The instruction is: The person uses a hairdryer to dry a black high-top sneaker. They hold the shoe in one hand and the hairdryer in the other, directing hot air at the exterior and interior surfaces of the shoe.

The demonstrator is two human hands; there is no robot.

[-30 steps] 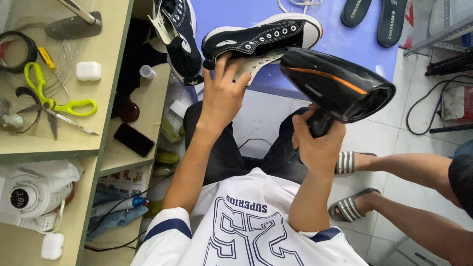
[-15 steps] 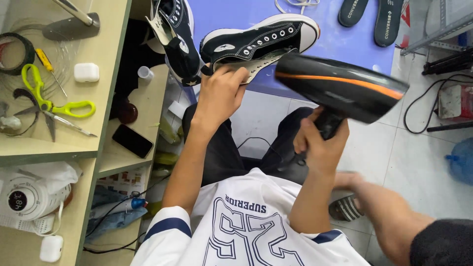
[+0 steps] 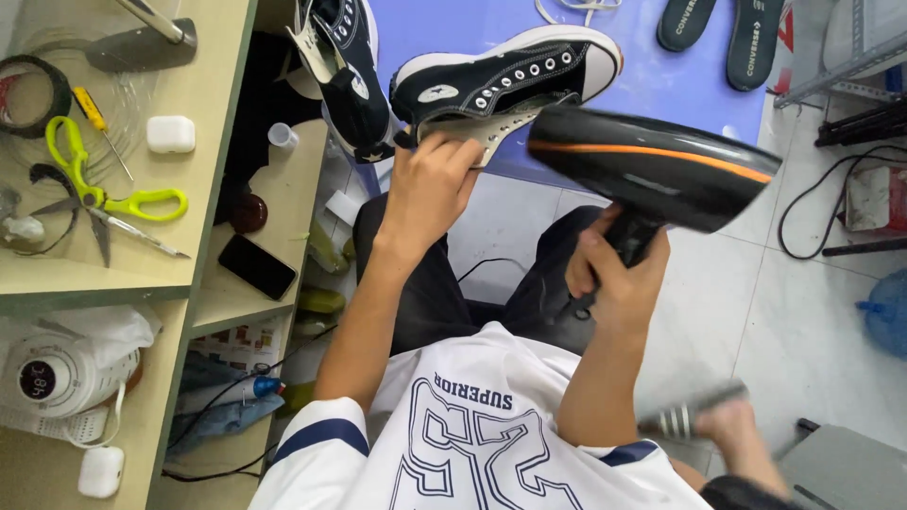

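The left hand (image 3: 430, 184) grips a black sneaker (image 3: 505, 80) by the underside of its heel end, fingers curled onto the pale sole, holding it on its side above the edge of the blue table (image 3: 661, 90). The right hand (image 3: 614, 274) is clenched round the handle of a black dryer (image 3: 652, 165) with an orange stripe; its barrel lies level, just below and to the right of the sneaker, nozzle end near the sole.

A second black sneaker (image 3: 345, 66) hangs toe-down at the table's left edge. Two dark insoles (image 3: 723, 33) with white lettering lie at the table's far side. On the wooden shelf unit (image 3: 217, 113) to the left sit green-handled scissors (image 3: 104, 198), a white earbud case (image 3: 170, 134) and a tape roll (image 3: 33, 94); a phone (image 3: 257, 266) lies on the lower shelf, above a sheet of printed paper (image 3: 241, 345) with red and white patches. A white round appliance (image 3: 57, 378) with a small display stands at lower left.

Since half a second ago the dryer has dropped a little and swung closer under the sneaker, and another person's sandalled foot (image 3: 699, 416) at lower right, blurred, has drawn back.
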